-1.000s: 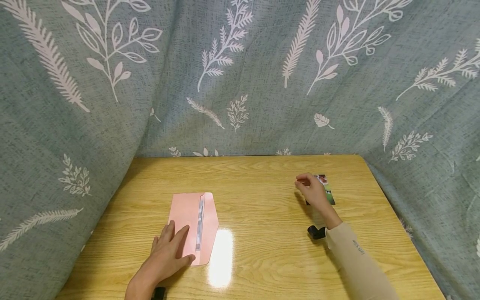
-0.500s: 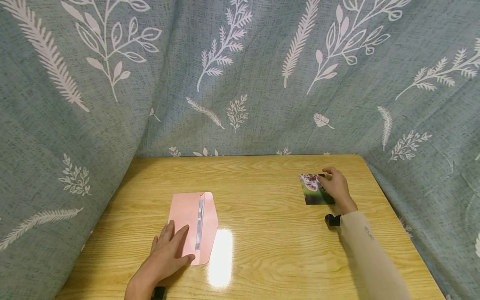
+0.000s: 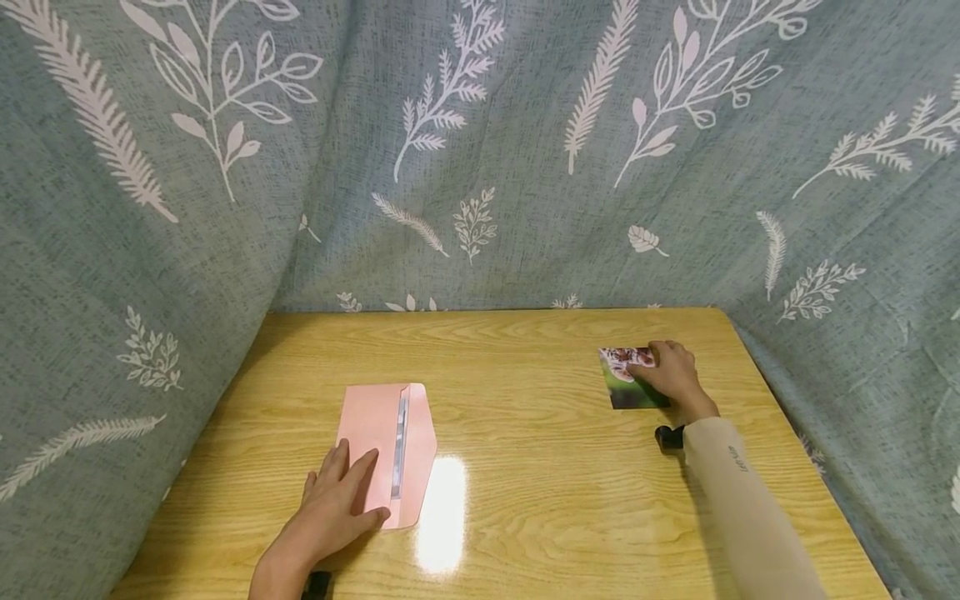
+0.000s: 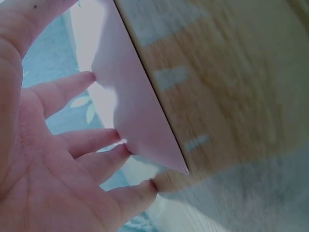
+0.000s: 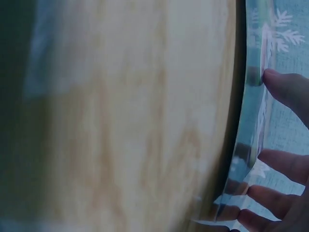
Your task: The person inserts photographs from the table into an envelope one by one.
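A pink envelope point(image 3: 369, 417) lies on the table at the left, its flap spread toward the right and a greyish strip point(image 3: 399, 450) showing in its opening. My left hand point(image 3: 322, 512) rests on its lower left part with fingers spread; the left wrist view has those fingertips touching the envelope point(image 4: 135, 106). Farther right lies a glossy photo point(image 3: 630, 393) of a pale, brownish subject on green. My right hand point(image 3: 675, 375) is over its right side. In the right wrist view, thumb and fingertips touch the photo's shiny surface point(image 5: 246, 125), set apart from each other.
The wooden table point(image 3: 517, 450) reaches back to a grey-green leaf-print curtain point(image 3: 480, 167), which also hangs at both sides. A bright light reflection lies just right of the envelope. A black wrist device point(image 3: 667, 438) sits under the right sleeve.
My right hand first moved right across the photo, uncovering its left part. Then it lowered slightly, the thumb shifting left onto the picture. Left hand, envelope and photo stay put.
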{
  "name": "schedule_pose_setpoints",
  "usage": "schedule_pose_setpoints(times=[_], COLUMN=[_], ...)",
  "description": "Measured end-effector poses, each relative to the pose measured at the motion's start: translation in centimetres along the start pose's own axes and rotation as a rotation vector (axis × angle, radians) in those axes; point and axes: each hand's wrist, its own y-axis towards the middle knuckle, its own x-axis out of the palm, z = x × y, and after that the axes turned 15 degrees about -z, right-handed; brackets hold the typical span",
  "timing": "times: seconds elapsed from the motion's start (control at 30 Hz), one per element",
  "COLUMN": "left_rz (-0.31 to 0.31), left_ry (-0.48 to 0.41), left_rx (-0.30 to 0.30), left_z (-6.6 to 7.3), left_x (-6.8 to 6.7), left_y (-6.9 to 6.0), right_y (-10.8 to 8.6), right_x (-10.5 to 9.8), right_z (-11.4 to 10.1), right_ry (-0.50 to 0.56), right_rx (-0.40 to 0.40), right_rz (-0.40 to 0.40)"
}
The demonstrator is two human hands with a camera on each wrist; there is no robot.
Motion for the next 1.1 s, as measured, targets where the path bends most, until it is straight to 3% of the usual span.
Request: schedule_pose_setpoints(times=[0.23, 0.63, 0.83, 1.1], left_rz=[0.029, 0.049, 0.063, 0.057], left_ry=[0.018, 0.043, 0.042, 0.031], left_rx=[0.012, 0.015, 0.022, 0.018], left_z=[-0.1, -0.2, -0.2, -0.2], left_x=[0.1, 0.2, 0.2, 0.2], left_y=[0.1, 0.2, 0.2, 0.2], right_y=[-0.2, -0.2, -0.4, -1.3], right_x=[0.1, 0.3, 0.0, -0.1], right_z=[-0.2, -0.8, -1.1, -1.5], right_ry=[0.038, 0.212, 0.303, 0.455], right_rx=[-0.019, 0.077, 0.090, 0.029], right_rz=[0.051, 0.168, 0.162, 0.093])
